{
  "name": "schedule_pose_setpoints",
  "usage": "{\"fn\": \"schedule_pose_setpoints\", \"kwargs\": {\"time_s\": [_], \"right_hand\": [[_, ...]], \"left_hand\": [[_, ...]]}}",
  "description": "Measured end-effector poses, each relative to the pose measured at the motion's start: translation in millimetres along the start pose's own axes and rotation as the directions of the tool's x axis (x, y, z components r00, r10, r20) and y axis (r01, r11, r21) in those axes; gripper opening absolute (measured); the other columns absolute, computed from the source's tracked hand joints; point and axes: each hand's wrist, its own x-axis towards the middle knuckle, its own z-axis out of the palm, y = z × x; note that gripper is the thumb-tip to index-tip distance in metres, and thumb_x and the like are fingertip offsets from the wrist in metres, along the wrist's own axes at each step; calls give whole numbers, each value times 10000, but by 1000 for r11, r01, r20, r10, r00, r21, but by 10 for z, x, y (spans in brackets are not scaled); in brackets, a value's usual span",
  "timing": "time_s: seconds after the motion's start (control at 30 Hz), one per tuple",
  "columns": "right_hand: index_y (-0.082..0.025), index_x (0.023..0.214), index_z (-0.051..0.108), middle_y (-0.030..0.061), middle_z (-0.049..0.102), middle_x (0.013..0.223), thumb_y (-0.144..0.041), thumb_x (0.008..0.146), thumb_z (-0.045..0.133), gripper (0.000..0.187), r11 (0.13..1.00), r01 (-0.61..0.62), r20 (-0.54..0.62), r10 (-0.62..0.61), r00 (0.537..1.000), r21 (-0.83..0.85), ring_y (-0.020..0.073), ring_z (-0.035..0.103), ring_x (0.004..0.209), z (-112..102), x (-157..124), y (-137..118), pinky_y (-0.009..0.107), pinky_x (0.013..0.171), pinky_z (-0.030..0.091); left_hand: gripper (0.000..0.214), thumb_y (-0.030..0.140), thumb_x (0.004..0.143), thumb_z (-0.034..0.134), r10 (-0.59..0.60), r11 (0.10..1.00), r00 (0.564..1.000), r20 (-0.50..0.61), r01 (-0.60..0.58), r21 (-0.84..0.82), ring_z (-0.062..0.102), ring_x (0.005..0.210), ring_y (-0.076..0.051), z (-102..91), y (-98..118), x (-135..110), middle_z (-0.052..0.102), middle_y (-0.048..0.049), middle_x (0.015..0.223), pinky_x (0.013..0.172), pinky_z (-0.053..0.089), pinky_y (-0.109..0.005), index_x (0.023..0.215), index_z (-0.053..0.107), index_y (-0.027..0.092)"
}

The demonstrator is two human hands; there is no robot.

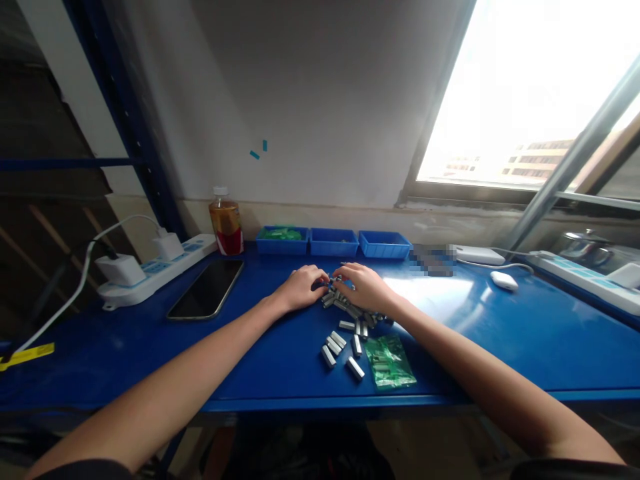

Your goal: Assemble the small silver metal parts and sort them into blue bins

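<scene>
Working metal hex standoffs w/ L hand & R hand: fingers curled, can't tell if gripping. Go low & light so pcs don't scatter.

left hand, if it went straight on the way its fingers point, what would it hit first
The left hand would probably meet the right hand first, just across from it; metal pieces lie low there, so it may brush those sooner, depth being unclear.
</scene>
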Motion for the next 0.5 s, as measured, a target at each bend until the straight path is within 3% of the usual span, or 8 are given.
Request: {"fn": "schedule_pose_setpoints", "kwargs": {"time_s": [0.23,0.33,0.4,0.5], "right_hand": [[-189,1037,612,58,652,914,-259,859,558,199,998,-55,-32,57,998,39,195,595,893,76,22,56,306,779,454],[-184,1088,579,64,644,926,-250,851,571,246,995,-84,-97,88,991,44,198,589,887,74,30,65,316,780,458],[-185,1093,564,65,637,937,-250,851,572,250,997,-64,-138,70,988,50,199,579,890,55,31,43,317,779,458],[-196,1008,577,59,628,911,-232,880,525,142,998,32,-151,-25,988,46,190,566,862,18,35,-15,308,762,450]], "left_hand": [[103,131,686,538,-22,987,1000,-21,19,-162,590,710,-166,39,-114,242,618,-31,749,687,464,-272,750,611,167],[109,159,716,537,-58,970,997,-54,43,-239,595,691,-146,64,-104,290,613,-17,746,643,470,-248,824,551,165],[145,179,738,541,-127,910,987,-96,77,-408,597,699,-134,76,-52,261,612,-13,772,643,471,-242,876,498,167],[198,197,739,586,-223,731,972,-77,114,-673,597,709,-122,78,58,191,610,-6,779,671,466,-242,884,454,171]]}}
